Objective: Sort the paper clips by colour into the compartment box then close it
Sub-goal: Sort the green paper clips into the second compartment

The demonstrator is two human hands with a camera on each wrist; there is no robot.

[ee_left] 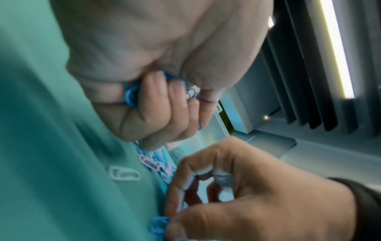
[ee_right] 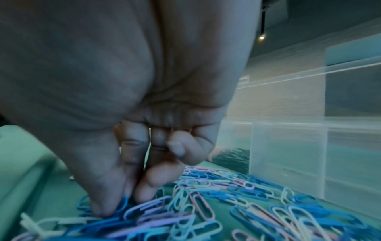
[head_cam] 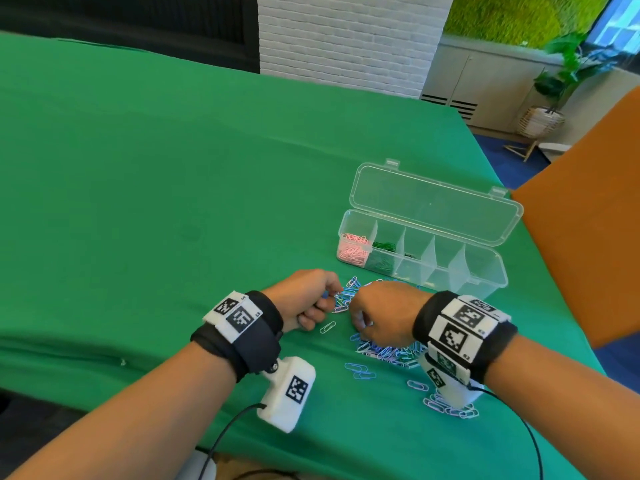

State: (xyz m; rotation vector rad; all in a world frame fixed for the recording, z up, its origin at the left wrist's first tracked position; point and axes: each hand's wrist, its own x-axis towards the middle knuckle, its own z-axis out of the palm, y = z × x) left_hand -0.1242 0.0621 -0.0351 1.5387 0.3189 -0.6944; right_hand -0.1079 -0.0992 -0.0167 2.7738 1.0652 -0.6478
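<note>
Left grip: the left hand (head_cam: 304, 296) is curled tight around a bunch of blue paper clips (ee_left: 131, 96), loops poking out between the fingers (ee_left: 156, 101); it sits at the left edge of the heap.
Right grip: the right hand (head_cam: 381, 313) is down in the loose clips, thumb and forefinger tips (ee_right: 103, 207) narrowed together and pinching at a blue clip (ee_right: 121, 203); I cannot tell whether it is lifted off the cloth.
Loose pile: a mixed heap of paper clips (head_cam: 384, 351), blue, pale pink, lilac and white, lies on the worktop (head_cam: 156, 202) between and under both hands; a white clip (head_cam: 327, 327) lies alone between the wrists, and a small pale cluster (head_cam: 450, 408) lies near the right wristband.
Compartment box: the clear compartment box (head_cam: 485, 282) stands just beyond the heap, its lid (head_cam: 433, 202) swung open and back.
Sorted so far: pink clips (head_cam: 353, 247) fill the leftmost compartment, green clips (head_cam: 382, 254) the next; the compartments to the right look unfilled, though glare makes that hard to judge.
Worktop: covered in green cloth, an orange chair back (head_cam: 588, 220) at its right edge.
</note>
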